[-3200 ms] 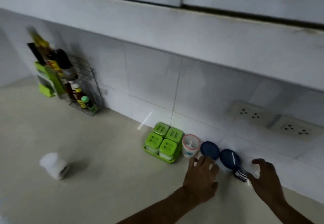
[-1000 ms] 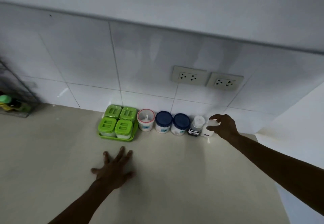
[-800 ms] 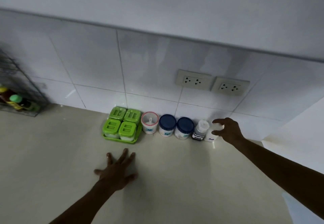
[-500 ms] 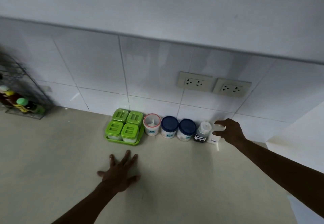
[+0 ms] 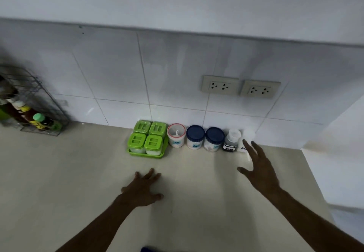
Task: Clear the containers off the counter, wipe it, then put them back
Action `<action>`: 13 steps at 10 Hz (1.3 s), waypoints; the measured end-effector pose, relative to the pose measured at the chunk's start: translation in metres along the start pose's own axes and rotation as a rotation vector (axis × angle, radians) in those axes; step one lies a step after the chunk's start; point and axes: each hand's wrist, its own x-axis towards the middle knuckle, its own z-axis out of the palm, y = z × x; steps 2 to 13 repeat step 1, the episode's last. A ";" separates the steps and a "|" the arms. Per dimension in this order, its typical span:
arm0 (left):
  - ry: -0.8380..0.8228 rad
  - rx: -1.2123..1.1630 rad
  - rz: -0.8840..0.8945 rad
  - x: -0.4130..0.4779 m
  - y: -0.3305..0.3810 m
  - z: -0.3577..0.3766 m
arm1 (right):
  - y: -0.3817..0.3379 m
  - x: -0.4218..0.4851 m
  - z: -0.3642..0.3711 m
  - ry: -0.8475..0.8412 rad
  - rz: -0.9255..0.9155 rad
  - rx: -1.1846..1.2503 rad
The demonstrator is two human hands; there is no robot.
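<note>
The left hand [image 5: 142, 189] lies flat on the desk [image 5: 59, 173], fingers spread, holding nothing. The containers [image 5: 195, 139] stand in a row against the wall. The right hand [image 5: 260, 170], its grip spread and empty, is nearer them, just short of the white bottle [image 5: 247, 139] ending the row.

White glossy wall tiles [image 5: 177, 70] rose behind a beige counter [image 5: 59, 182]. Above the tiles ran a cabinet underside [image 5: 177, 1]; two outlets [image 5: 240, 85] sat low on them, dimly lit.
</note>
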 end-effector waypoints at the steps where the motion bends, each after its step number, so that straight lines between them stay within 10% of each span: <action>1: 0.017 0.031 0.020 -0.025 -0.003 0.009 | -0.015 -0.051 0.014 -0.118 -0.009 0.046; 13: 0.017 0.031 0.020 -0.025 -0.003 0.009 | -0.015 -0.051 0.014 -0.118 -0.009 0.046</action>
